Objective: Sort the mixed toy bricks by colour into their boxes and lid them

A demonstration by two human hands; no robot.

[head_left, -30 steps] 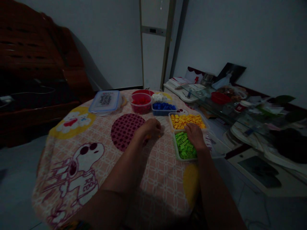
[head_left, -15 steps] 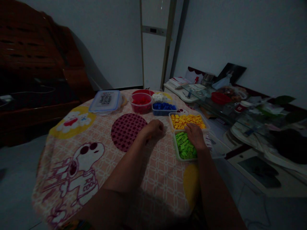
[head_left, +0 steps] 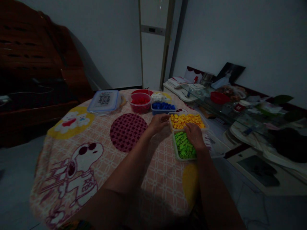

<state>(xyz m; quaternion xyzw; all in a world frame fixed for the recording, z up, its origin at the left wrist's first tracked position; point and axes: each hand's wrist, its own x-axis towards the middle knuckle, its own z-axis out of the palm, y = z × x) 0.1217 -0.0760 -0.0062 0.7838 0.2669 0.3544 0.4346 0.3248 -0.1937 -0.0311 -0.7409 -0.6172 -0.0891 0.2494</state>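
My left hand is at the left edge of a clear box of yellow bricks, its fingers stretched out towards the rim and apart; I see nothing in them. Whether they touch the rim is hard to see. My right hand reaches over the near side of that box, its fingers bent down and drawn together at the yellow bricks. What they grip, if anything, is hidden. Under its palm side lies a second clear box with green bricks, directly in front of the yellow one.
Farther back stand a box of blue bricks, white bricks and a round tub of red bricks. A blue-rimmed lidded box sits at the back left. A cluttered glass-topped table adjoins on the right. A patterned cloth covers my table.
My left hand has moved right and slightly away from me, to the yellow box's edge, and its curled fingers have opened out. The right hand has stayed nearly in place.
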